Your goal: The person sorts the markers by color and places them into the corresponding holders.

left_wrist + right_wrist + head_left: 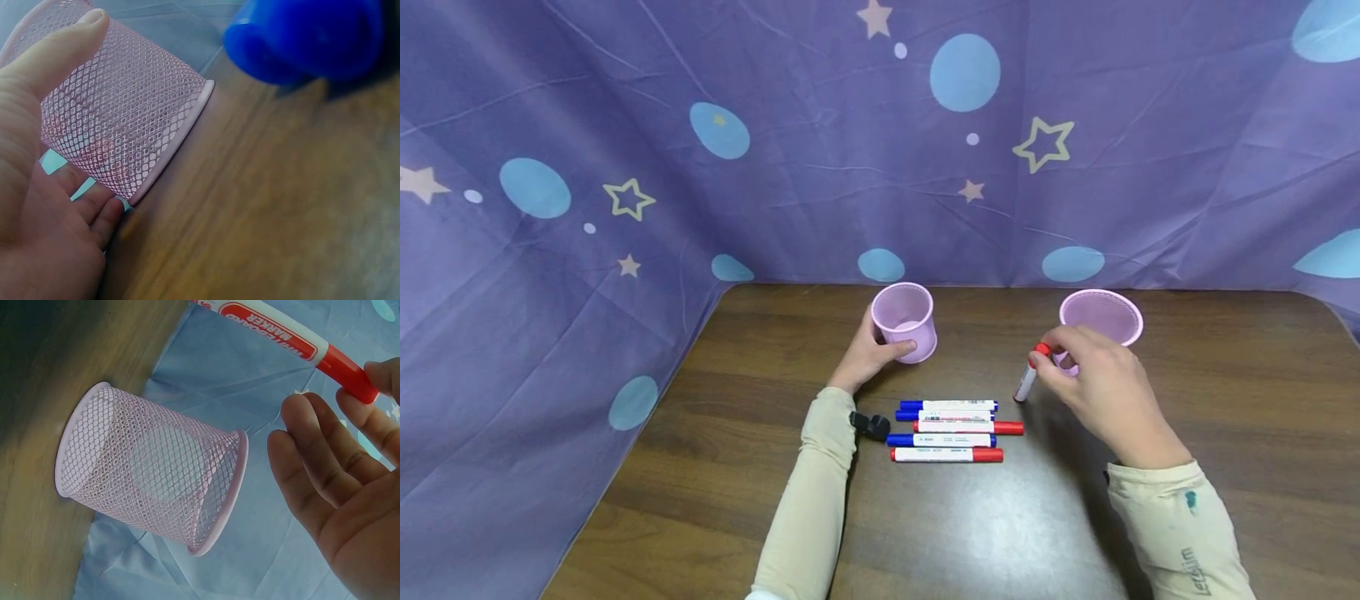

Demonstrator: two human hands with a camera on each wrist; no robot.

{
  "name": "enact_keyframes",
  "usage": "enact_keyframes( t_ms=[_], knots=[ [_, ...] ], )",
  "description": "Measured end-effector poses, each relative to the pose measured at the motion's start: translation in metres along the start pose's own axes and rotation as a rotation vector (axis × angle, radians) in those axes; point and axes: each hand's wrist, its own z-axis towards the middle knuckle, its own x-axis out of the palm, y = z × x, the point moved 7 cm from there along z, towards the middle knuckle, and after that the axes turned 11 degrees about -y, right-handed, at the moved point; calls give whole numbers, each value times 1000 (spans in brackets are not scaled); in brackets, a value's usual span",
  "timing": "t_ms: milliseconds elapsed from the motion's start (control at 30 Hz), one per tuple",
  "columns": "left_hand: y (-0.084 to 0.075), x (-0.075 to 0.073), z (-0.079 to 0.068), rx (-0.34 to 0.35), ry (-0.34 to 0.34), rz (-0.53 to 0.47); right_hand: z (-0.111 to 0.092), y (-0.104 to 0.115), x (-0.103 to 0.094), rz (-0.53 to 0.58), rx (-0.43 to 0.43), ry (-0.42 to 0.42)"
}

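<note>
My left hand (867, 357) grips a pink mesh pen cup (926, 340), its thumb across the near side and its fingers behind. That cup stands upright on the table; its mesh wall fills much of the left wrist view. Between thumb and index finger, my right hand (1108, 392) pinches a red whiteboard marker (275, 330) by its capped end. The marker slants down toward the table, cap uppermost. A second pink mesh pen cup (150, 465) stands upright just behind the right hand, which partly hides it in the head view.
Between the arms, several whiteboard markers lie side by side: three with blue caps (898, 440) and two with red caps (988, 455). They rest on a brown wooden table (700, 467). A purple star-patterned curtain (820, 192) hangs along its back and left edges.
</note>
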Motion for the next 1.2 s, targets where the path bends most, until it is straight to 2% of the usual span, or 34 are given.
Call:
enact_keyframes(
  t_ms=[200,567,767,833,933,1100,1200],
  knots=[
    [-11,-3,-3,-4,10,17,3,0,3,23,22,13],
    [-7,-7,1,-17,9,26,11,3,2,108,74,-40],
    [14,-9,5,-14,2,18,23,13,9,181,91,-78],
    [23,-9,7,-6,-2,22,28,18,11,194,101,-104],
    [24,-7,8,11,-6,12,37,26,12,235,132,-170],
    [25,-4,8,31,-11,23,47,41,18,365,173,-304],
    [26,-5,6,24,-25,52,47,50,33,388,151,-308]
  ],
)
